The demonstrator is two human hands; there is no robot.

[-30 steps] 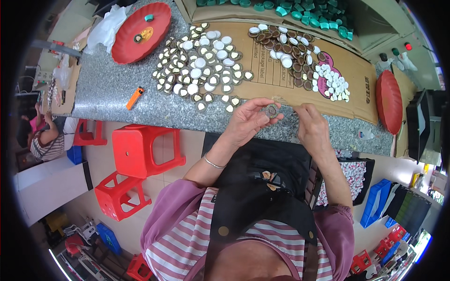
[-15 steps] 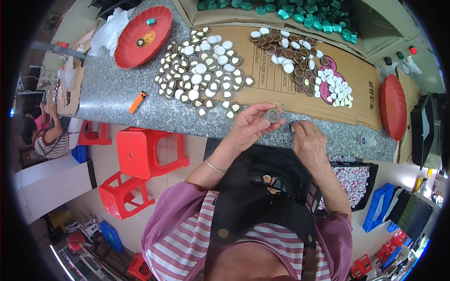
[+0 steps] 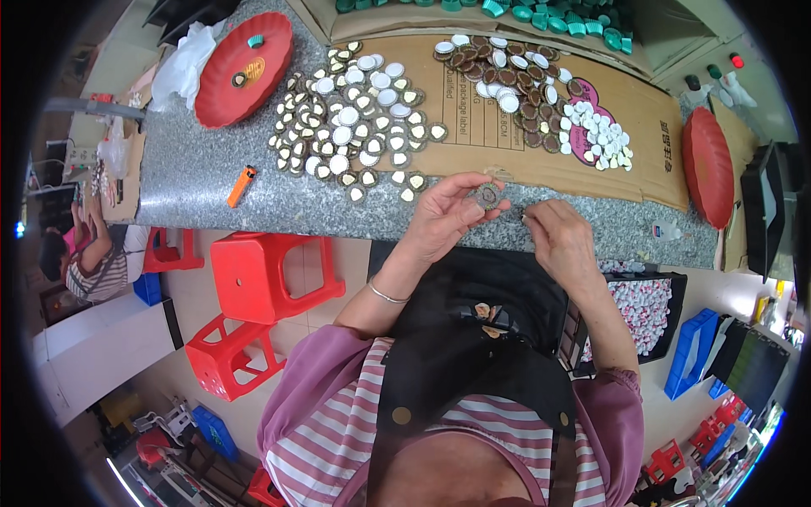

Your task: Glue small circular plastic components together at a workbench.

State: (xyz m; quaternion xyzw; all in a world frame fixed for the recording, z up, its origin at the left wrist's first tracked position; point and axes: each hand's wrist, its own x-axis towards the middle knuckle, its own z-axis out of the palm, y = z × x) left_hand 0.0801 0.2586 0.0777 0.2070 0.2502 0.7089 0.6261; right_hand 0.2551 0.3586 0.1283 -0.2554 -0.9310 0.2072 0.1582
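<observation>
My left hand (image 3: 446, 218) is closed in a pinch on a round, dark brown cap with a crimped rim (image 3: 488, 196), held up over the counter's front edge. Just right of it, my right hand (image 3: 562, 237) is closed too, thumb and forefinger together on a small white piece (image 3: 525, 217), mostly hidden by the fingers. Ahead lies a spread of similar caps (image 3: 363, 127), many bearing a pale pad and some turned white side up. Brown caps without pads (image 3: 532, 106) lie farther right, beside a pile of small white pads (image 3: 600, 135).
Flattened cardboard (image 3: 659, 173) covers part of the granite counter (image 3: 190, 173). An orange lighter (image 3: 242, 187) lies at left. Red scalloped trays (image 3: 274, 51) stand at both ends. Teal fluted cups (image 3: 541, 19) fill a shelf behind. Red stools (image 3: 245, 283) stand below; another person (image 3: 97, 253) sits far left.
The whole scene has shifted slightly up and left in the view. My left hand keeps its pinch on the cap; my right fingers have turned a little, showing more of the white piece.
</observation>
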